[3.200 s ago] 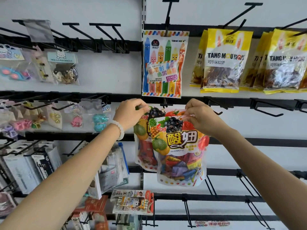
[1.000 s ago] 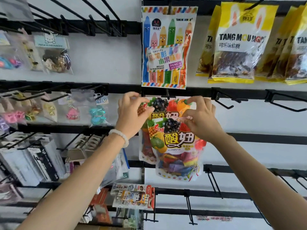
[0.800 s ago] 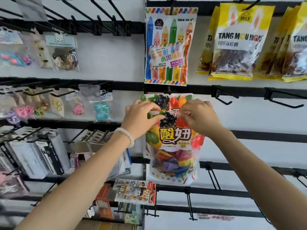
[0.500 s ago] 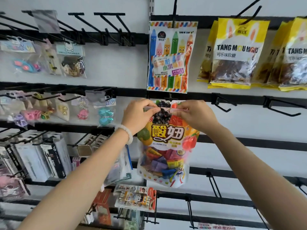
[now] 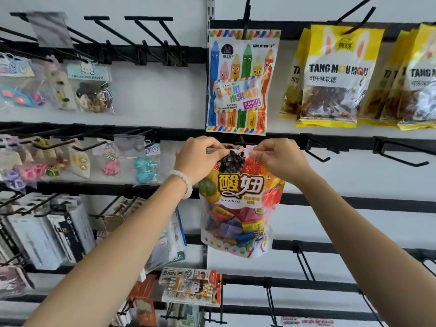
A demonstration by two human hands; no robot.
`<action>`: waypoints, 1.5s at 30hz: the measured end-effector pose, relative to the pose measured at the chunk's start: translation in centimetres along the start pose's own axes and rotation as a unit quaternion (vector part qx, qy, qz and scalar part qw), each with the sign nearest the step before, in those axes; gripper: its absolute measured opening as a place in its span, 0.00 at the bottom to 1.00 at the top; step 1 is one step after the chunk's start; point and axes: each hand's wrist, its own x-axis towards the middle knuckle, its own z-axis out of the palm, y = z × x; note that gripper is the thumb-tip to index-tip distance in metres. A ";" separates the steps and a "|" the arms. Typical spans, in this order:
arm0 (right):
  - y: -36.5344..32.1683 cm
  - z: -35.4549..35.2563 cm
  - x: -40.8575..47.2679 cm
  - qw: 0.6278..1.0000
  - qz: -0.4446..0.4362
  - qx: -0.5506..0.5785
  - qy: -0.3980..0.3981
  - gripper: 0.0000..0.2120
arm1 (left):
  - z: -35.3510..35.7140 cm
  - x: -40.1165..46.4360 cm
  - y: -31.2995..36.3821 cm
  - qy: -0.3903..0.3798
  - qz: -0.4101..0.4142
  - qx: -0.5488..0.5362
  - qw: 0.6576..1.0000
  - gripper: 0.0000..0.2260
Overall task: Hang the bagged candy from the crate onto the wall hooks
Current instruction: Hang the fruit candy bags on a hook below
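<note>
White wall panel [image 5: 153, 95] fitted with horizontal black rails [image 5: 330, 201] and projecting black wire hooks, many of them bare [image 5: 401, 156]. Upper row, centre: one flat bag of pencil-shaped fruit candy [image 5: 243, 81], hung from a hook and lying against the wall. Upper row, right: several yellow bags marked TANG MOU MOU [image 5: 335, 76], hung in overlapping stacks on neighbouring hooks. Upper and middle rows, left: small clear packets of hair accessories [image 5: 92, 93], partly blurred. Lower left: boxed and carded goods in black and white packaging [image 5: 47, 234]; the print cannot be read. Bottom centre: carded stationery packs [image 5: 191, 286] on a low hook. Middle row, centre: one bag of fruit candy [image 5: 238, 204], printed with grapes, melon and other fruit above a clear window through which wrapped sweets are seen, is held upright directly below the pencil candy bag, with its top edge raised to the rail and to a short hook [image 5: 243, 143] there; whether the hook has passed through the bag's hole cannot be told. The left hand [image 5: 198, 159], with a white bead bracelet [image 5: 181, 182] worn at the wrist, is closed in a pinch on the top left corner of the bag. The right hand [image 5: 280, 159] is closed in a like pinch on the top right corner. Both forearms are extended upward from the lower edge of the view.
</note>
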 end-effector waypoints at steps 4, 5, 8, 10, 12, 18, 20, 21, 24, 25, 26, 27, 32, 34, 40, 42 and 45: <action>0.3 1.3 0.6 0.999 0.022 -0.036 0.000 0.10 | 1.1 0.5 -1.2 0.005 -0.020 -0.010 1.000 0.05; 0.5 1.6 0.9 0.999 0.026 -0.044 0.011 0.11 | 1.3 0.7 -1.3 0.016 -0.015 0.002 1.000 0.04; 1.2 2.3 1.4 0.995 0.015 -0.078 0.061 0.12 | 2.0 1.2 -1.4 0.043 0.002 0.049 0.998 0.09; 1.7 2.7 1.5 0.988 -0.006 -0.115 0.108 0.15 | 2.4 1.4 -1.7 0.060 0.009 0.072 0.996 0.11; 2.0 3.1 1.4 0.976 -0.029 -0.155 0.151 0.16 | 2.6 1.4 -2.1 0.071 0.014 0.088 0.993 0.12; 2.6 4.2 -1.8 0.947 -0.080 -0.212 0.228 0.13 | 2.3 -1.7 -2.6 0.131 0.058 0.127 0.981 0.17; 2.9 5.1 -4.2 0.946 -0.080 -0.224 0.221 0.14 | 2.5 -4.0 -3.0 0.140 0.096 0.138 0.976 0.16; 3.0 5.5 -5.3 0.948 -0.077 -0.225 0.212 0.14 | 2.7 -5.1 -3.3 0.143 0.111 0.152 0.972 0.15; 4.0 7.5 -9.6 0.953 -0.067 -0.230 0.186 0.12 | 3.8 -9.0 -4.7 0.134 0.128 0.179 0.966 0.15; 4.4 8.1 -11.2 0.954 -0.061 -0.233 0.177 0.11 | 4.2 -10.5 -5.1 0.124 0.124 0.180 0.968 0.15; 4.7 8.7 -12.6 0.957 -0.055 -0.231 0.167 0.11 | 4.6 -11.8 -5.5 0.115 0.121 0.179 0.970 0.14; 5.1 9.2 -14.2 0.961 -0.048 -0.225 0.154 0.11 | 5.2 -13.4 -5.9 0.102 0.121 0.179 0.971 0.14; 7.1 11.4 -21.8 0.973 -0.024 -0.213 0.083 0.12 | 8.3 -21.2 -5.9 0.006 0.134 0.175 0.975 0.11; 8.2 12.1 -24.8 0.976 -0.011 -0.214 0.037 0.14 | 9.7 -24.4 -5.4 -0.026 0.128 0.194 0.972 0.10; 13.0 12.7 -33.3 0.978 -0.007 -0.199 -0.059 0.11 | 14.0 -33.6 -2.5 -0.120 0.034 0.218 0.968 0.12; 14.9 12.6 -35.9 0.976 -0.008 -0.195 -0.096 0.13 | 16.2 -36.9 -2.2 -0.157 -0.010 0.205 0.966 0.12; 17.8 12.8 -40.1 0.971 0.019 -0.176 -0.160 0.15 | 19.3 -42.2 -1.6 -0.186 -0.074 0.191 0.961 0.13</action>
